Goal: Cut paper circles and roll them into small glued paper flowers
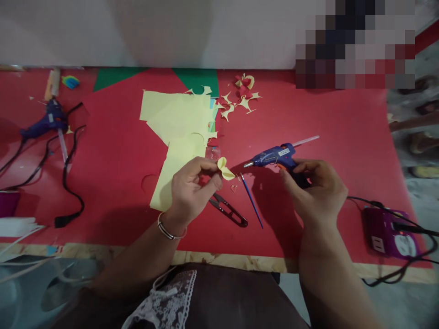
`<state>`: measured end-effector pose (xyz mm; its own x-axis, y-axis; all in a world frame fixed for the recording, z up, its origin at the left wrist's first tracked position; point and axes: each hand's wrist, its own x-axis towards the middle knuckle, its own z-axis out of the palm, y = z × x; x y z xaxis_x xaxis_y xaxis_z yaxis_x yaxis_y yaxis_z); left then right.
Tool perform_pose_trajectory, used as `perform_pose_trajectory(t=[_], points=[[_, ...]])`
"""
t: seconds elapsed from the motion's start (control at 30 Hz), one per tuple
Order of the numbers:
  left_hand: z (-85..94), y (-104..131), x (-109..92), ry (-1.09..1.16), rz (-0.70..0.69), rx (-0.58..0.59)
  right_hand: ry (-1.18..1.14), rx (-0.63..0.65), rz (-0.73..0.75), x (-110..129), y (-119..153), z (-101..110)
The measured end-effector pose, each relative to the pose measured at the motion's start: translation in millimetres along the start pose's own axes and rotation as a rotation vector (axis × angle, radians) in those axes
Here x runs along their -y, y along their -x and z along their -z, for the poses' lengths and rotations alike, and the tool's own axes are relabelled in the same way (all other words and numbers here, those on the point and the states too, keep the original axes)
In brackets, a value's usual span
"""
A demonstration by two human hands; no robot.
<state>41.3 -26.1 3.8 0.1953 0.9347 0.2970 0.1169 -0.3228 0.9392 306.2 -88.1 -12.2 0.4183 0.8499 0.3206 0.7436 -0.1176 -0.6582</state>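
Between the thumb and fingers of my left hand point(195, 187) is a small yellow paper flower point(226, 170) with cupped petals. My right hand point(313, 189) grips a blue hot glue gun point(274, 156) by its handle, with a clear glue stick point(307, 140) sticking out of the back. Its metal nozzle points left toward the flower, a short gap apart. Below the hands lie black thread snips point(229, 211), their tips partly hidden by my left hand, and a thin blue brush point(252, 201).
Yellow paper sheets point(178, 114) lie left of centre, over red and green sheets point(202, 80). Cut scraps point(244, 101) are scattered behind. A second glue gun point(48, 121) with black cables rests at the left. A purple box point(387, 233) with cords sits at the right edge.
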Motion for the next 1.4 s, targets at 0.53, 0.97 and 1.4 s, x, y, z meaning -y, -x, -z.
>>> perform_pose_trajectory(t=[0.53,0.97,1.4], points=[[0.4,-2,12,0.082,0.043,-0.157,0.118,0.06,0.35,17,1,-14],[3.1,-1,-2,-0.045,0.03,0.042,-0.055,0.452,0.636,42,12,-41],[6.4,-4,3,0.106,0.054,0.119,-0.061,0.46,0.67,42,12,-40]])
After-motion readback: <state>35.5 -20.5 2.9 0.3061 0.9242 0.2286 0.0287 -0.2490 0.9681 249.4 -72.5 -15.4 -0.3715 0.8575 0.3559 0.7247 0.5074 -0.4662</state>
